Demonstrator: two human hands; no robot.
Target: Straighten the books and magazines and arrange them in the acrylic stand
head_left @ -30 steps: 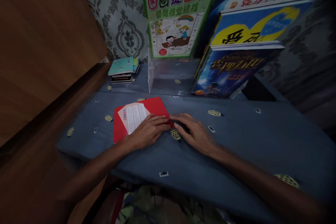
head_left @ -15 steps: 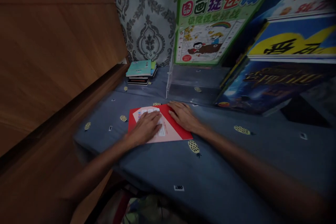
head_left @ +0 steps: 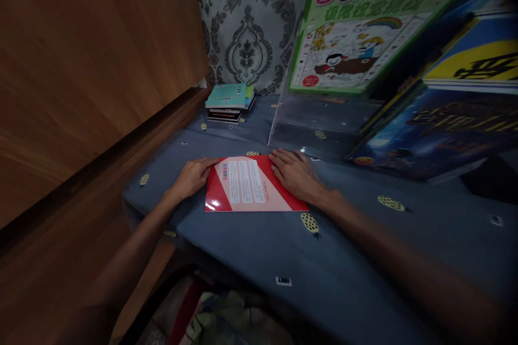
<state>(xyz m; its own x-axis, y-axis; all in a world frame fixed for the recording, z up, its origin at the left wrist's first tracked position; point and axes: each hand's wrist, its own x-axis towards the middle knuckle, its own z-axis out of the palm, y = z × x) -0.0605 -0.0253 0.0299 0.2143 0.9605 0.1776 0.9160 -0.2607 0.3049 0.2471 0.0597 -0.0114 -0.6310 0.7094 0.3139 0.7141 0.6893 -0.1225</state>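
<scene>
At the near edge, a fold of patterned clothing (head_left: 218, 318) showed below the table; the blue cloth (head_left: 234, 248) over it bore printed pineapples and small labels; on it lay a red booklet (head_left: 220, 197), flat, with a pale pink panel and white columns of text. The left hand (head_left: 193, 177) stood at the booklet's left side, its fingers stretched toward the upper left corner and touching there, the palm out over the cloth; whether the thumb pinched the edge I could not tell in that dim light. The right hand (head_left: 297, 175) lay across the upper right part, fingers extended and gripping nothing, fingertips pointing toward the far edge; the printed panel lay bare between the two hands. Beyond the booklet stood a clear stand (head_left: 279, 118), just past the right hand, with a green book (head_left: 343, 59) leaning upright at its back; a dark blue book (head_left: 437, 129) stood to its right; farther left sat a stack of small books (head_left: 226, 97), near a wooden cabinet (head_left: 101, 54); behind rose patterned wallpaper (head_left: 246, 48).
</scene>
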